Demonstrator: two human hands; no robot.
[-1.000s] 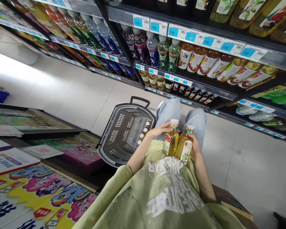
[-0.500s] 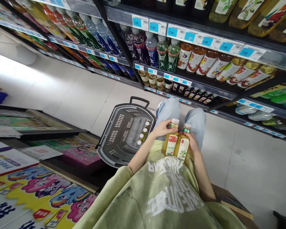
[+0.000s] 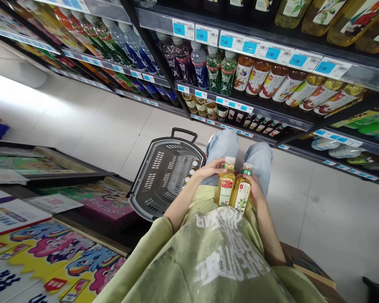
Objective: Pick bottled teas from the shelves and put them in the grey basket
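Note:
Two bottles of yellow tea drink stand side by side against my shirt, above my lap. My left hand [image 3: 212,168] is at the neck of the left bottle [image 3: 225,187], which has a clear neck, a white cap and a red-and-white label. Its thumb and fingers meet the neck from the left side. My right hand [image 3: 255,186] is closed around the upper right side of the other bottle [image 3: 241,193], which has a green neck band and a white label with leaves. Some of the right fingers are hidden behind it.
A dark shopping basket [image 3: 158,181] with several white-capped bottles [image 3: 192,171] stands on the floor at my left. Drink shelves [image 3: 240,103] with price tags run across the front. Boxes with cartoon pictures [image 3: 60,256] lie at the left, and a brown box [image 3: 312,269] at the right.
My left hand has shifted slightly left, and its fingers no longer reach across the front of the left bottle's neck. My right hand and its bottle have hardly moved.

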